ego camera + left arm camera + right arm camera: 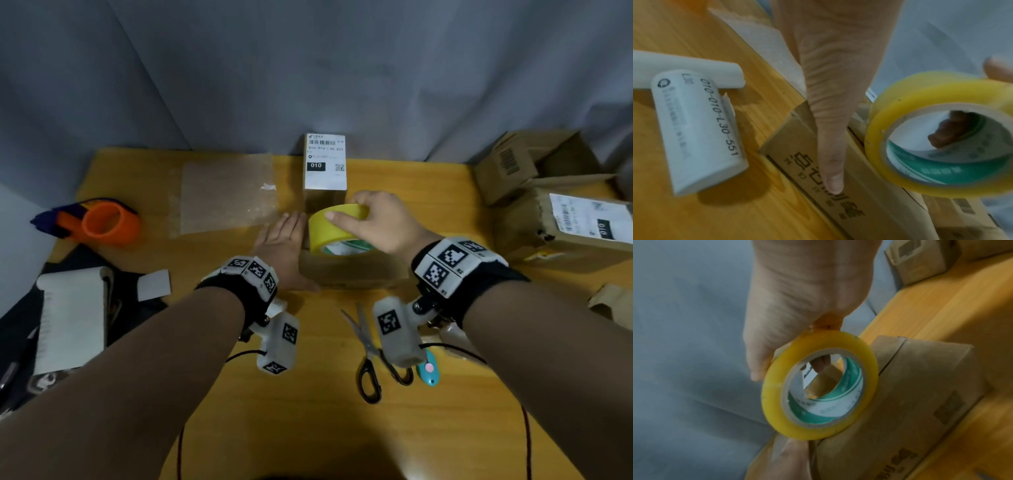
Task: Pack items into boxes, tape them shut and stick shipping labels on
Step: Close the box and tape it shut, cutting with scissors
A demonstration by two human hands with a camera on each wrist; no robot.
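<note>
A closed brown cardboard box [356, 272] lies at the table's centre, its top flaps meeting in a seam [890, 360]. My left hand [282, 241] lies flat and straight against the box's left side, and the thumb [831, 154] runs down the printed cardboard. My right hand [380, 222] grips a yellow tape roll [334, 229] by its rim and holds it upright on the box top. The roll [819, 384] has a green-and-white printed core. No loose tape end is visible.
A box with a white shipping label [324, 163] stands behind. Bubble wrap [226, 193] and an orange tape dispenser [102, 222] lie to the left, and label sheets [72, 318] at the near left. Scissors [370, 356] and a blue cutter [428, 371] lie near me. Several cardboard boxes [575, 222] crowd the right edge.
</note>
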